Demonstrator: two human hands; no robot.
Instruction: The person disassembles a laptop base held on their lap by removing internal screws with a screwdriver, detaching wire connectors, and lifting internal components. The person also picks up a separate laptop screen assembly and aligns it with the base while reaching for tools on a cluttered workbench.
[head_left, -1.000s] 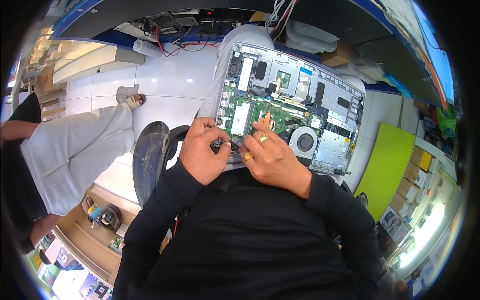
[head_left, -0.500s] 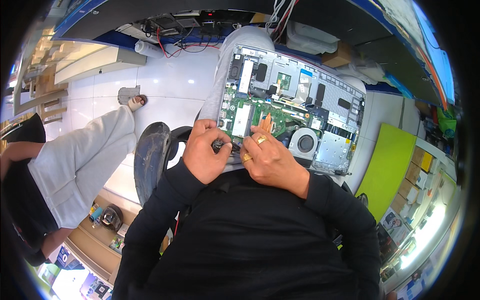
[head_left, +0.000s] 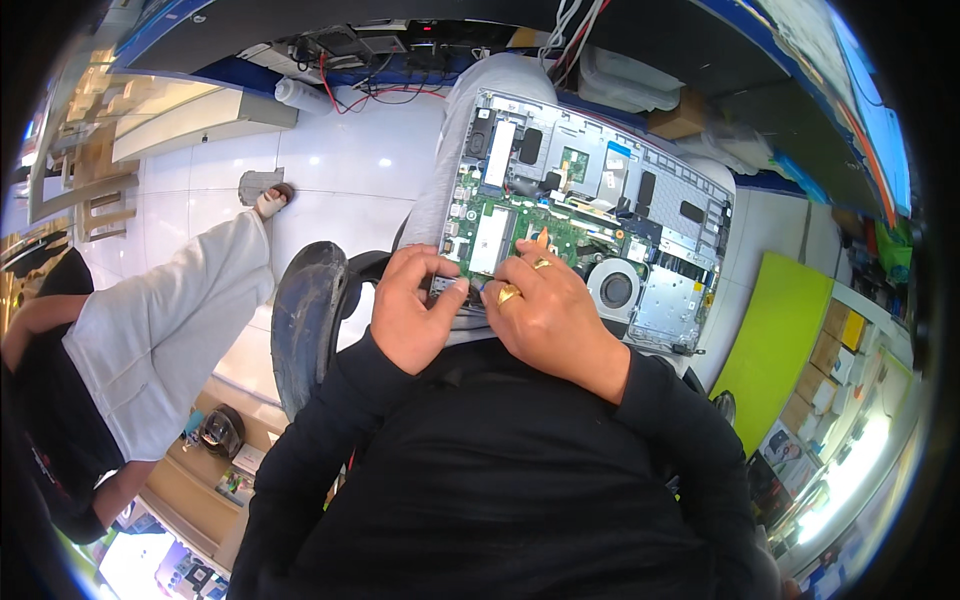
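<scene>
An opened laptop base [head_left: 690, 215] lies across my lap, its inner side up. It shows a green circuit board [head_left: 545, 218], a round fan [head_left: 612, 287] and a white-labelled module [head_left: 490, 240]. At the near left corner, my left hand [head_left: 412, 310] curls its thumb and forefinger around a small dark part, too hidden to name. Beside it my right hand [head_left: 550, 310], with gold-coloured rings, bends its fingers over the board's near edge. Its fingertips press together close to my left thumb; whatever they hold is hidden. A copper-coloured piece [head_left: 543, 237] shows just beyond the right knuckles.
A dark bench [head_left: 690, 50] with cables [head_left: 365, 90] and clear plastic boxes [head_left: 630, 80] stands ahead. A scuffed black chair part [head_left: 305, 325] is at my left. Another person's leg [head_left: 170, 320] stretches out farther left. A green panel [head_left: 770, 345] stands at the right.
The small dark part at my left fingers now sits lower at the laptop's corner. My right hand has shifted slightly right and covers more of the copper-coloured piece. The laptop has barely moved.
</scene>
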